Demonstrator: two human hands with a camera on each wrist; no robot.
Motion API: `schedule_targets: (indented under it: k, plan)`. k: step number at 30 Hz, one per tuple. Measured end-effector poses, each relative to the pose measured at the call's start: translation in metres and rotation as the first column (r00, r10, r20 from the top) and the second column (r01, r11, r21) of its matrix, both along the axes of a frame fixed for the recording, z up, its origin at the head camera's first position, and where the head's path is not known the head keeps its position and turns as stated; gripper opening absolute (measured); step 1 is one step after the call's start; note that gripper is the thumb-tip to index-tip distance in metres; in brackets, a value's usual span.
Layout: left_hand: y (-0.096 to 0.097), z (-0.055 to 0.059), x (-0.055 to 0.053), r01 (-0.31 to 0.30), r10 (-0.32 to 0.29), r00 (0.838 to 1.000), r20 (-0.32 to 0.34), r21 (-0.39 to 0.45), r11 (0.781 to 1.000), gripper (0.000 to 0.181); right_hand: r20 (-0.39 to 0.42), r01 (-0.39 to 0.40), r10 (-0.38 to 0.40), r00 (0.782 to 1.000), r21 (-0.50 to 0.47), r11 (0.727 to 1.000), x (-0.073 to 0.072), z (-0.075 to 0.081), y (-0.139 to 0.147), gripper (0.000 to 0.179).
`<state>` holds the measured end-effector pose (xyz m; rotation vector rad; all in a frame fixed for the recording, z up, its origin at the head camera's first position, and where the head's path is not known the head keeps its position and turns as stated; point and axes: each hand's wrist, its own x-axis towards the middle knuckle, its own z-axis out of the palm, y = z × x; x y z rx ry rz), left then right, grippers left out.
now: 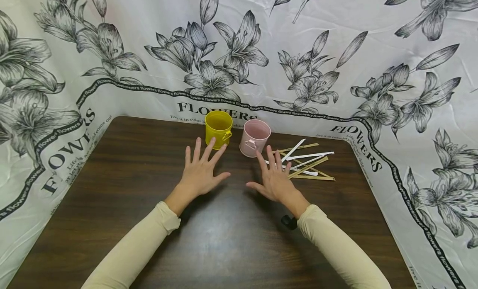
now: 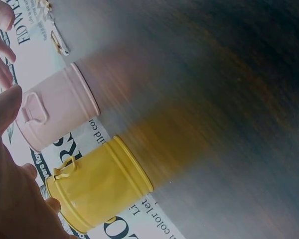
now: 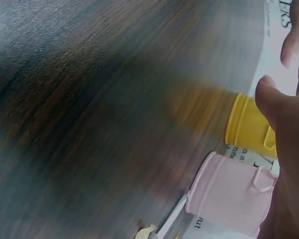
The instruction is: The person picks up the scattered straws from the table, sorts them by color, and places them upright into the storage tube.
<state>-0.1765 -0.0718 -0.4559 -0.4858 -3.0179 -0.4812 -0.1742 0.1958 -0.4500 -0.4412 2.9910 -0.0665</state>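
the left grip point(image 1: 201, 173) and right grip point(image 1: 276, 182) are held spread wide above the table point(image 1: 209, 247), gripping nothing. the thin strips point(image 1: 310, 167) are probably best pinched singly by a free end, so the pile is not dragged. two cups are stood upright beyond: one yellow cup point(image 1: 215, 135), one pink cup point(image 1: 257, 146). just right of the latter, the strips are too overlapped to be surely counted.
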Motion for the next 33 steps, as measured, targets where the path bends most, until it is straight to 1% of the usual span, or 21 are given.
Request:
schedule_targets:
  k: [4,7,12,16,20,22,26,29,33]
  plan:
    - [0.002,0.0,-0.002,0.0,0.0,1.0,-0.018,0.004,1.0,0.088,-0.015,-0.015,0.015,1.0,-0.002,1.0,0.002,0.0,0.009,0.108]
    - [0.003,0.0,-0.004,0.0,0.001,0.999,-0.034,0.023,1.0,0.088,-0.035,-0.034,0.033,0.999,-0.004,0.999,0.002,0.0,0.018,0.106]
    - [0.006,0.003,-0.013,0.007,-0.004,0.997,-0.076,0.046,0.999,0.087,-0.06,-0.031,0.029,0.998,-0.019,0.999,0.0,0.0,0.036,0.105]
    - [0.006,0.009,-0.025,0.014,-0.004,0.993,-0.121,0.082,0.997,0.087,-0.083,-0.027,0.022,0.996,-0.056,0.998,0.0,0.002,0.048,0.101]
    - [0.003,0.016,-0.039,0.005,0.02,0.988,-0.156,0.162,0.987,0.088,-0.113,-0.049,0.039,0.993,-0.089,0.995,0.003,-0.001,0.06,0.098]
    - [0.0,0.019,-0.047,-0.002,0.04,0.981,-0.191,0.194,0.981,0.089,-0.129,-0.055,0.041,0.991,-0.105,0.993,0.005,-0.005,0.067,0.097]
    - [-0.005,0.026,-0.062,-0.007,0.071,0.967,-0.244,0.254,0.967,0.09,-0.162,-0.034,0.013,0.987,-0.133,0.991,0.007,-0.011,0.081,0.091]
    - [-0.007,0.031,-0.072,-0.004,0.08,0.967,-0.241,0.298,0.954,0.092,-0.204,-0.015,-0.015,0.979,-0.142,0.99,0.006,-0.016,0.093,0.082]
    - [-0.009,0.031,-0.082,0.002,0.078,0.973,-0.216,0.348,0.937,0.094,-0.247,0.001,-0.041,0.968,-0.159,0.987,0.004,-0.021,0.105,0.071]
